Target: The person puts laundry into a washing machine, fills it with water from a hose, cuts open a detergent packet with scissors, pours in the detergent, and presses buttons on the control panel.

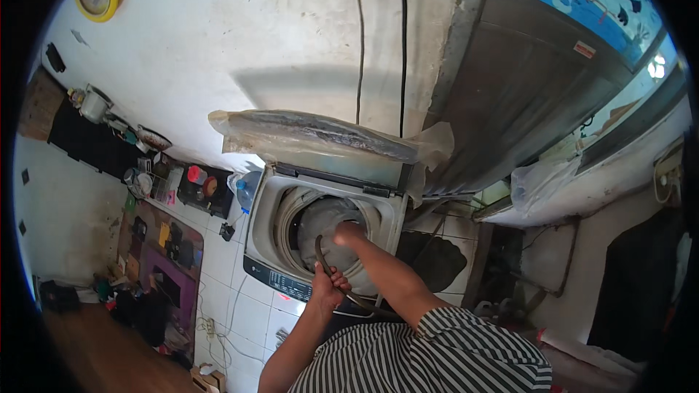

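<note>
A top-loading washing machine stands before me with its lid raised. My left hand is closed around a hose above the front edge, beside the control panel. The hose's free end curves up and over the tub opening. My right hand reaches down into the drum, over grey contents that look like cloudy water or wet cloth. Its fingers are partly hidden, so whether it grips anything is unclear.
Wrinkled plastic sheeting covers the lid's top. A blue water bottle stands left of the machine, near a black stove. Two cables hang down the wall behind. A dark mat lies on the tiles at right, below a tall refrigerator.
</note>
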`<state>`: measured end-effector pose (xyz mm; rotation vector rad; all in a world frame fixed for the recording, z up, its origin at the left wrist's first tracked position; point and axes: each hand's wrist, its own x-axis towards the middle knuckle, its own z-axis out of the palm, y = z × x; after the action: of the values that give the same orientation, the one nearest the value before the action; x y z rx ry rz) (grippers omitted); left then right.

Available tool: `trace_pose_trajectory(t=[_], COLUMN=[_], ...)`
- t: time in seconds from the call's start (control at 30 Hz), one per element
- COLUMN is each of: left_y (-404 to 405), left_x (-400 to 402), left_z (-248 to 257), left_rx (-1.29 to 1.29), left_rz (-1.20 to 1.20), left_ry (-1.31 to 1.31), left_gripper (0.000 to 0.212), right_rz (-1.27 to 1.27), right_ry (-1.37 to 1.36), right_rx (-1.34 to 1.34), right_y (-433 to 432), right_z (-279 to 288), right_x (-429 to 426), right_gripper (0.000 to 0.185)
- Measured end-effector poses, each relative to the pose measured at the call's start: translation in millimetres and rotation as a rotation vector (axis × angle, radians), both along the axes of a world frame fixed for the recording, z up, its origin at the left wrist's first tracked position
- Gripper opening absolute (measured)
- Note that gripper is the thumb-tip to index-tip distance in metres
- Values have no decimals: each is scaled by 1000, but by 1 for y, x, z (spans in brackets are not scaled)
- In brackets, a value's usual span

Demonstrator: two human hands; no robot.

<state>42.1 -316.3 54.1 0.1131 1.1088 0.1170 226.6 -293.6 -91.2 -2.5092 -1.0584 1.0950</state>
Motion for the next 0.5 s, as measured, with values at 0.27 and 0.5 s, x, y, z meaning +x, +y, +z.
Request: trace_pose_trajectory(t=[0.27, 0.5], left_y=[30, 72], left_x=[-7, -26], left_z=[-41, -71], left_rx=[-25, 287], left_rz=[56, 17], left_ry=[6, 199], left_gripper=[61, 50], right_rz=[104, -384], right_ry=[71, 733], right_rx=[475, 821], right_y=[-40, -182], right_z=[43, 130], right_x=[8, 59], right_gripper=[39, 37])
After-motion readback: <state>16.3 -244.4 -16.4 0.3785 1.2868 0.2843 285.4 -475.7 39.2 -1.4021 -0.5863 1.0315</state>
